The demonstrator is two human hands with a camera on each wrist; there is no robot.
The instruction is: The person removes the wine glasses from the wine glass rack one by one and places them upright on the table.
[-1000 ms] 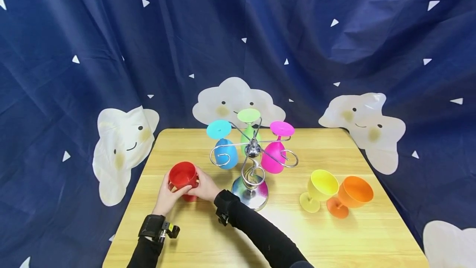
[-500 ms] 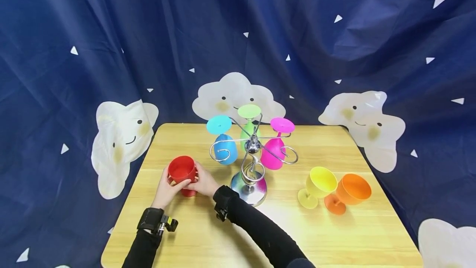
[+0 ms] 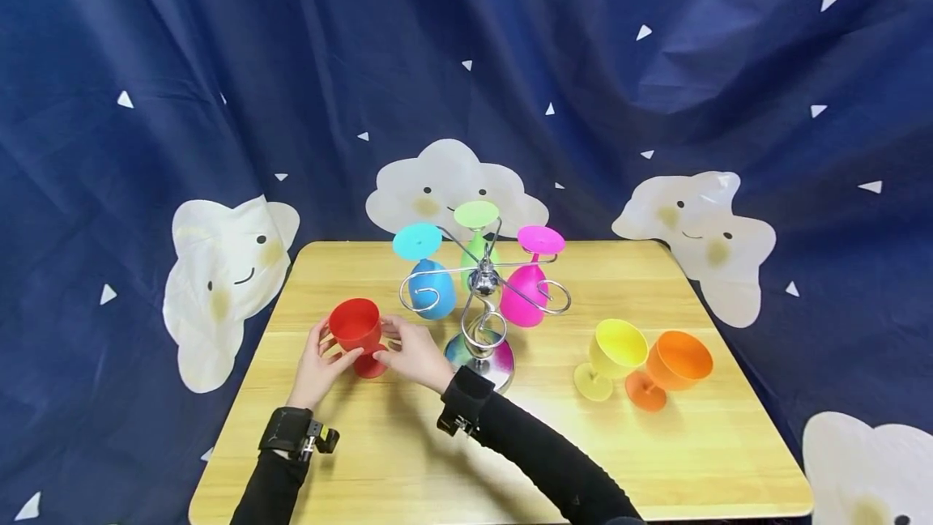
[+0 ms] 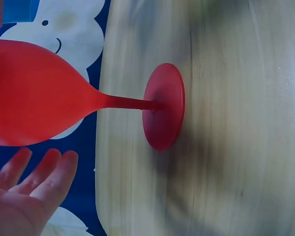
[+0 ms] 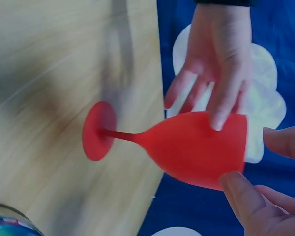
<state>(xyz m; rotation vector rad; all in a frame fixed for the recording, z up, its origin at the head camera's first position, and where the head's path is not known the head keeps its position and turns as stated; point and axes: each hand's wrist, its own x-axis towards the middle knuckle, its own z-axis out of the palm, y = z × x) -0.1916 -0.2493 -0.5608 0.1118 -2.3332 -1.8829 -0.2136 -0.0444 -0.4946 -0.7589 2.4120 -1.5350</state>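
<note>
A red plastic goblet (image 3: 355,326) stands upright at the left of the table, its foot (image 4: 163,106) on the wood. My left hand (image 3: 316,363) is at its left side, with loosely spread fingers; the right wrist view has that thumb against the bowl (image 5: 196,147). On the goblet's other side is my right hand (image 3: 417,351), thumb and fingers apart; one fingertip overlaps the bowl near the rim in the right wrist view, and I cannot tell whether it touches. Neither hand is curled round the goblet. Part of the left hand (image 4: 24,196) shows below the bowl in the left wrist view.
A chrome spiral-armed rack (image 3: 484,282) stands mid-table, with blue (image 3: 432,290), green (image 3: 477,249) and magenta (image 3: 523,296) goblets hanging upside down. Yellow (image 3: 618,349) and orange (image 3: 678,360) goblets stand at the right of the wooden table (image 3: 510,476). A dark blue curtain hangs behind.
My hands have spread apart from the red goblet; their thumbs, close together before, are now separated. The right hand has moved slightly right. The goblet stays in place, while the head view shifts a little.
</note>
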